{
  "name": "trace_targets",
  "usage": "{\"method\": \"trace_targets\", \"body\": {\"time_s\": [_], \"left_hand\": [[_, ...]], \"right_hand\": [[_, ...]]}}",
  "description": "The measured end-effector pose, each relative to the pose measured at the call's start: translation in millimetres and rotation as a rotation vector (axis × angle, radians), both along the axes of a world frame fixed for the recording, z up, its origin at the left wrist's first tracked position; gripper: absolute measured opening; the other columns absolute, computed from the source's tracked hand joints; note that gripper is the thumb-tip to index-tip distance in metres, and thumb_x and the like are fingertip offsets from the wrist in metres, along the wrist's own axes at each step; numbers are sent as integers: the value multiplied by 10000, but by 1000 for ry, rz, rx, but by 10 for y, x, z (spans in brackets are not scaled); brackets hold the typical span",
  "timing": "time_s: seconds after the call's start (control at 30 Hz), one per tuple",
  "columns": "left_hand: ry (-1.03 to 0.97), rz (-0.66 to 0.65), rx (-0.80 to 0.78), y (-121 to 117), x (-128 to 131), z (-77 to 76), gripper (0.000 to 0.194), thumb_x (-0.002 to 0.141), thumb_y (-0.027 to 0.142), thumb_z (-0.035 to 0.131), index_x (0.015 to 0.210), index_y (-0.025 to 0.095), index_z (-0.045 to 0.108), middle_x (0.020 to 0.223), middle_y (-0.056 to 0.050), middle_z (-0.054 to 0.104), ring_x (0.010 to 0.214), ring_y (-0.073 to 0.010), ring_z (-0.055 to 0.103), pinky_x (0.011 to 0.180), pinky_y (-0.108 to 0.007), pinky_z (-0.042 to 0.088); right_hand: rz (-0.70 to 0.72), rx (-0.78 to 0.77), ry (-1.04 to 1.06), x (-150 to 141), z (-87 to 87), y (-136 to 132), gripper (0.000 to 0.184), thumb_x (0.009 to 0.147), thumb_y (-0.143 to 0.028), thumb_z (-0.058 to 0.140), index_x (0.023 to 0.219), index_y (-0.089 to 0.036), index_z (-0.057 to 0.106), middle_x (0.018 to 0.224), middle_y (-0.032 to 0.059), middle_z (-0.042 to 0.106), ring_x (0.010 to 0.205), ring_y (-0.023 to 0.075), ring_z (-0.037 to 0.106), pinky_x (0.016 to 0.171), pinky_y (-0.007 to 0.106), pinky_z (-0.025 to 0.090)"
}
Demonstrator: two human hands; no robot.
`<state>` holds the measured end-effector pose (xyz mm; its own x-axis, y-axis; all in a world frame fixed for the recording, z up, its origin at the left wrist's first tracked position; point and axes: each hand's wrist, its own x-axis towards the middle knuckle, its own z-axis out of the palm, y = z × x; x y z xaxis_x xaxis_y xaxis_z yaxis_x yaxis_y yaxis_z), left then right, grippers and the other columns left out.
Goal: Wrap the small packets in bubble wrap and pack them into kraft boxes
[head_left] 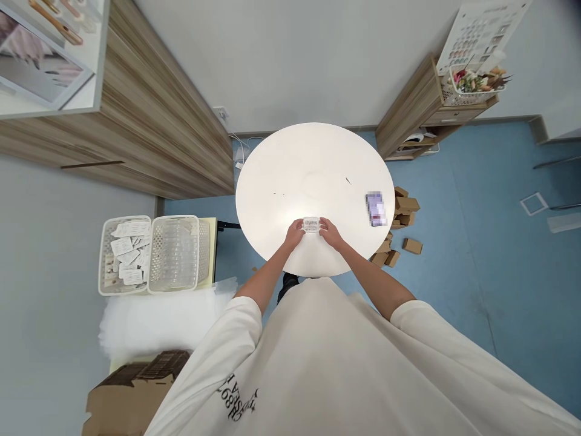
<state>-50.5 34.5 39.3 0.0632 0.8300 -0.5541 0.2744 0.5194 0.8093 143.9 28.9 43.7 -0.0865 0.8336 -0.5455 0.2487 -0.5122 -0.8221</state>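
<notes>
A small clear plastic case (311, 224) with rows of small items in it is at the near part of the round white table (313, 163). My left hand (295, 234) grips its left edge, fingers curled against the side. On the opposite edge, my right hand (330, 232) closes its fingers on the same case. Whether the case rests on the tabletop or is held just above it, I cannot tell. What exactly the little items inside are is too small to make out.
A purple, pixelated object (376, 209) lies at the table's right. Small cardboard boxes (405, 206) are heaped on the floor beyond. At left stand a basket of white cards (124, 287), a basket of clear plastic cases (173, 287), white translucent sheets (149, 324) and flattened cardboard (129, 399).
</notes>
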Motion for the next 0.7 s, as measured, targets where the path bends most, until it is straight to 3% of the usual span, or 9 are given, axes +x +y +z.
{"method": "trace_targets", "body": {"time_s": [0.17,0.27,0.37,0.53,0.7], "left_hand": [[10,-11,-20,-97,2,-62,619,764,92,529,1368,226,552,1471,-82,564,1349,-243,537,1073,-405,480],[91,-90,12,-175,-27,-72,642,786,104,518,1418,216,519,1487,-91,547,1364,-262,520,1090,-426,471],[262,-280,156,-274,-67,-58,646,835,98,475,1473,200,473,1529,-96,501,1418,-265,459,1149,-445,416],[575,-749,371,-463,-113,-60,669,894,85,423,1552,188,360,1656,-86,305,1516,-280,295,1203,-471,318],[686,-919,385,-592,-146,-110,757,885,71,432,1603,212,237,1710,-78,105,1519,-322,277,1157,-476,345]], "right_hand": [[76,15,-51,6,-97,-108,763,728,-211,588,1479,-275,470,1545,70,464,1340,293,509,1069,459,482],[128,30,-140,10,-149,-171,745,758,-229,586,1492,-266,462,1556,77,440,1356,294,487,1106,467,449],[257,112,-268,13,-156,-249,726,794,-228,578,1509,-254,451,1577,80,408,1430,291,402,1186,465,354],[686,180,-638,7,-73,-365,732,905,-223,464,1610,-198,268,1670,106,242,1503,314,259,1192,497,291],[882,226,-828,-3,-29,-431,769,924,-181,410,1642,-184,138,1691,105,183,1516,291,227,1187,452,286]]}}
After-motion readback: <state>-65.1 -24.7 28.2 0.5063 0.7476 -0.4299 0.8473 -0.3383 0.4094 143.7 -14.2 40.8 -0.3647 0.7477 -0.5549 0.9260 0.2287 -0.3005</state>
